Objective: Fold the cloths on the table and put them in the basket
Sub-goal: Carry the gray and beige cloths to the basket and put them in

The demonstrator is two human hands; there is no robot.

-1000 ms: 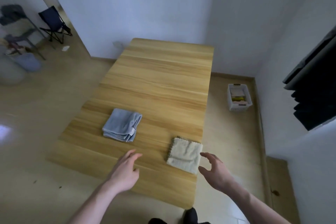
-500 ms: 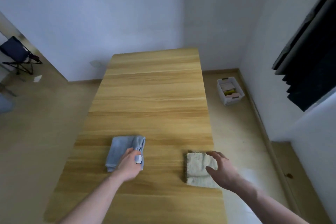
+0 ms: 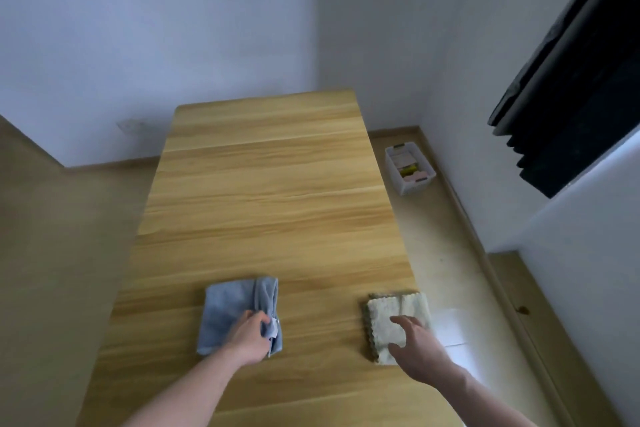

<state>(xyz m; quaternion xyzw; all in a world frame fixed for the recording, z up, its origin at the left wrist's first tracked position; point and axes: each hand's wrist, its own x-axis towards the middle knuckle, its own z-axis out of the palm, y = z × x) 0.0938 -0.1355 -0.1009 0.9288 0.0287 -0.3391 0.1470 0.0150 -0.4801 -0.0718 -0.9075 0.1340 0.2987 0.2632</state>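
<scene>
A folded blue cloth (image 3: 228,305) lies on the near left of the wooden table (image 3: 270,204). My left hand (image 3: 250,336) grips its near right corner, by the white label. A folded cream cloth (image 3: 391,312) lies at the table's near right edge. Over its near half hovers my right hand (image 3: 414,345), fingers spread; whether it touches the cloth I cannot tell. The white basket (image 3: 410,184) stands on the floor to the right of the table, by the wall, with several folded cloths inside.
A dark curtain (image 3: 568,80) hangs on the right wall above the basket. Bare floor runs between the table's right edge and the wall. The far half of the table holds nothing.
My view has swung right and closer to the table. My left hand has reached the blue cloth and taken hold of its corner. My right hand has moved over the cream cloth.
</scene>
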